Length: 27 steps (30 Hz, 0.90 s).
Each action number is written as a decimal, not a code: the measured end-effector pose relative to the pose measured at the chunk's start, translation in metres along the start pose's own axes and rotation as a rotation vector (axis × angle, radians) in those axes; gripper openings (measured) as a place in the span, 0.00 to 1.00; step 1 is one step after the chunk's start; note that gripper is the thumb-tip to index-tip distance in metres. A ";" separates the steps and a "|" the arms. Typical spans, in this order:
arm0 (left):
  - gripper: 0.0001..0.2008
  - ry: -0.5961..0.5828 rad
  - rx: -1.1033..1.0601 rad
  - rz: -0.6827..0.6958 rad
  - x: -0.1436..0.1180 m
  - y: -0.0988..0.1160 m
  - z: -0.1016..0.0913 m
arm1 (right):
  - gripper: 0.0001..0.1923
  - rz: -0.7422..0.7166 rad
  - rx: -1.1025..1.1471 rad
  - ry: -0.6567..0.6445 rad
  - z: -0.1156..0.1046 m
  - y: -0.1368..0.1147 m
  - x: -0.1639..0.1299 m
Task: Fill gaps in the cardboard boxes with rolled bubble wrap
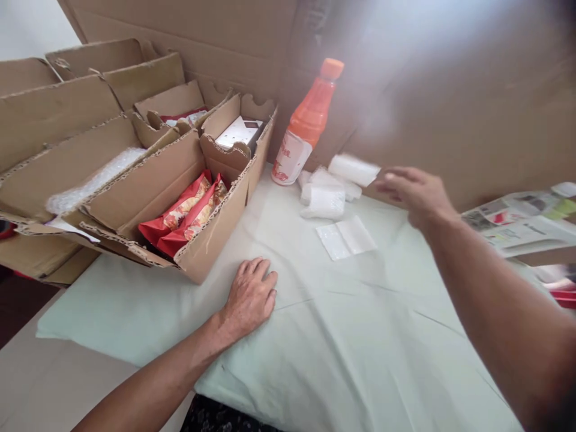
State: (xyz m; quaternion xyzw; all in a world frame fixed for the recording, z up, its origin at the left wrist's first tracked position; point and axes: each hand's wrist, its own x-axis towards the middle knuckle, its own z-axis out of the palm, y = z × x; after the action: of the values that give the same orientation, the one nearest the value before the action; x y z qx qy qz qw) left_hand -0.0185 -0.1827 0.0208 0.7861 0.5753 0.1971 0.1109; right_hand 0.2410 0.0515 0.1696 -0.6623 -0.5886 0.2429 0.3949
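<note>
My left hand (252, 294) rests palm down on the pale green cloth (333, 336), holding nothing, its fingers loosely bent. At the right, my right hand (420, 192), slightly blurred, pinches the near end of a small white bubble-wrap roll (353, 170). Beneath and beside that roll is a pile of white bubble-wrap bundles (324, 200). A flat folded piece of bubble wrap (346, 237) lies in front of the pile. Just behind the bundles stands an orange bottle (303, 129) with an orange cap and a white label.
On the left, a cardboard box (218, 240) holds red packets (184, 213). Behind it, another compartment contains a white box (238, 132). Further left, an open carton holds a bubble-wrapped item (94, 180). A cardboard wall (216, 42) rises behind. Printed packages (522, 219) are at the right edge.
</note>
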 end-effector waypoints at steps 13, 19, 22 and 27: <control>0.11 0.058 -0.002 0.035 0.001 -0.005 0.005 | 0.29 -0.257 -0.701 -0.390 0.043 0.109 -0.051; 0.10 0.389 -0.200 0.135 -0.019 0.003 -0.031 | 0.25 -0.291 -0.775 -0.357 0.045 0.114 -0.034; 0.16 0.602 -0.223 0.182 -0.053 0.008 -0.094 | 0.24 -0.315 -0.798 -0.319 0.047 0.122 -0.031; 0.13 0.938 0.272 -0.204 -0.077 -0.041 -0.212 | 0.26 -0.374 -0.798 -0.203 0.055 0.133 -0.045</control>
State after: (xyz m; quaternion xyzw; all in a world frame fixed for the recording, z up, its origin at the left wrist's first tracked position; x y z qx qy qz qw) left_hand -0.1667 -0.2535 0.1805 0.5597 0.6576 0.4410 -0.2446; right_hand 0.2674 0.0216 0.0236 -0.6178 -0.7815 -0.0151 0.0861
